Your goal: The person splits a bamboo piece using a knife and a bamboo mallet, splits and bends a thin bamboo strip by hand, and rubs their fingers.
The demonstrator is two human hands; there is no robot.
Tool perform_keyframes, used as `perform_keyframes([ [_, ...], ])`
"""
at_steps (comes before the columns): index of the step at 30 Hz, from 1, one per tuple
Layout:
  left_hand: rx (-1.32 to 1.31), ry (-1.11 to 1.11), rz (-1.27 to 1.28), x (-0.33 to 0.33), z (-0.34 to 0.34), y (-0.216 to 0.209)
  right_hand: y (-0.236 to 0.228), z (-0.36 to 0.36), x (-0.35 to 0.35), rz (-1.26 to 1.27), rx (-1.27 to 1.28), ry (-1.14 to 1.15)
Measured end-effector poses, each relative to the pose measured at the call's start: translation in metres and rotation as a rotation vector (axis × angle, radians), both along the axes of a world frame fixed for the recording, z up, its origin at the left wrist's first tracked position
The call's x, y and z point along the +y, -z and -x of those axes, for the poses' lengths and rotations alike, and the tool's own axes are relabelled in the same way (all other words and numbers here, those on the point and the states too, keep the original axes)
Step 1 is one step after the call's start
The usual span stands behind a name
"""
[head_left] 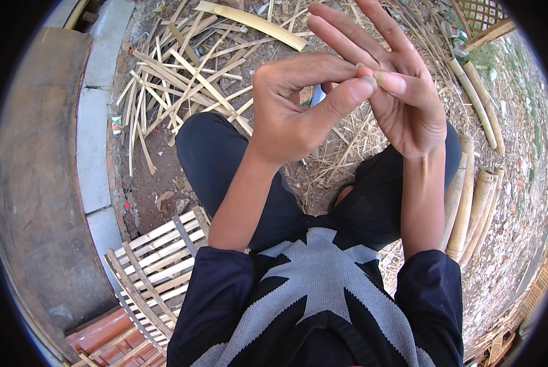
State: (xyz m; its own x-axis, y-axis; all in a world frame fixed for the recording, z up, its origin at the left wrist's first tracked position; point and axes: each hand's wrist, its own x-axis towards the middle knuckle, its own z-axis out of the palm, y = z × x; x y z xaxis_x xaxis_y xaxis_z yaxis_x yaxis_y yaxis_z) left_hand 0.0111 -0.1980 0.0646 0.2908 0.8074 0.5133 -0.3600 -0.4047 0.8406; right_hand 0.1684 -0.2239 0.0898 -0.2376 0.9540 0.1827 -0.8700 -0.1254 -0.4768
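Observation:
Both hands are raised in front of me above my knees, and their fingertips meet. My left hand (pixel 298 101) is closed in a pinch, thumb pressed against the curled index finger. Against it, my right hand (pixel 408 101) pinches with thumb and index finger, while its other fingers stretch up and away. Whatever lies between the fingertips, if anything, is too small or hidden to name. A small light-blue thing (pixel 318 95) shows through the gap in my left hand; I cannot tell what it is. Below are thin shavings (pixel 350 147) on the ground between my legs.
Split bamboo strips (pixel 182 85) lie heaped at the far left, with a wider curved piece (pixel 252 23) beyond. Bamboo poles (pixel 470 202) lie at my right. A slatted bamboo panel (pixel 164 263) is near my left elbow, beside a pale block edging (pixel 93 147) and a dark board (pixel 41 171).

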Motion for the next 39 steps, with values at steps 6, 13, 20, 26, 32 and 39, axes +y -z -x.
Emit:
perform_keyframes([
  [6,-0.008,0.021,0.017,0.001,0.001,0.002,0.000,0.003,-0.002,0.031,0.073,-0.027],
  [13,0.017,0.073,-0.037,0.004,0.005,-0.001,0.002,0.002,-0.001,-0.003,0.045,0.005],
  [20,0.004,0.072,0.045,0.001,0.005,0.001,0.001,0.002,-0.003,0.018,0.032,-0.008],
  [26,0.006,0.089,0.052,0.002,0.005,0.001,-0.002,0.002,-0.004,0.038,0.015,-0.004],
  [32,0.045,0.091,-0.008,0.003,0.009,-0.002,-0.005,0.002,-0.005,0.031,-0.142,0.009],
  [39,0.039,0.108,-0.016,0.004,0.009,0.000,-0.007,0.002,-0.005,0.051,-0.157,0.012],
])
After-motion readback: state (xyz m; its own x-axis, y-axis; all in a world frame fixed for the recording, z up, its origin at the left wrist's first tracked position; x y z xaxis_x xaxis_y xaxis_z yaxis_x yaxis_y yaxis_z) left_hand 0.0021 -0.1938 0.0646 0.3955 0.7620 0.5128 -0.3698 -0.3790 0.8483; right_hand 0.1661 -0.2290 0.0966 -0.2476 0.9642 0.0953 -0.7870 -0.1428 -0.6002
